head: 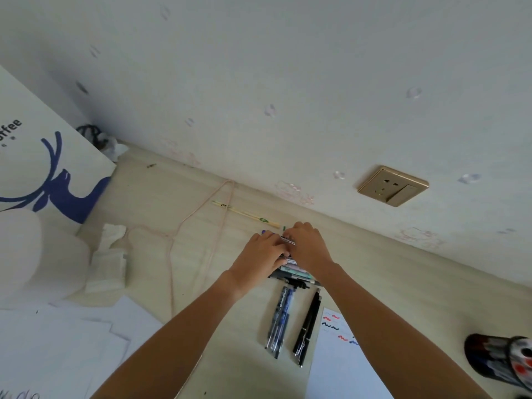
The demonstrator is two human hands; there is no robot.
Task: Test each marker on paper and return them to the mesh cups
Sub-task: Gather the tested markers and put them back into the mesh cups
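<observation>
Markers (290, 264) lie in a bunch near the desk's (201, 254) back edge, and I've got both hands on them: my left hand (260, 256) and right hand (306, 246) curl their fingers round the bunch from either side. Nearer me, blue pens (278, 321) and black pens (308, 326) lie side by side just left of the paper (339, 367) with its squiggles, and a mesh cup (501, 361) lies tipped over at the right edge.

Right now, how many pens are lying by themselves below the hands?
4: two blue-barrelled pens side by side on the pale table, two black pens right of them beside the white paper. Others may hide under the hands.
</observation>
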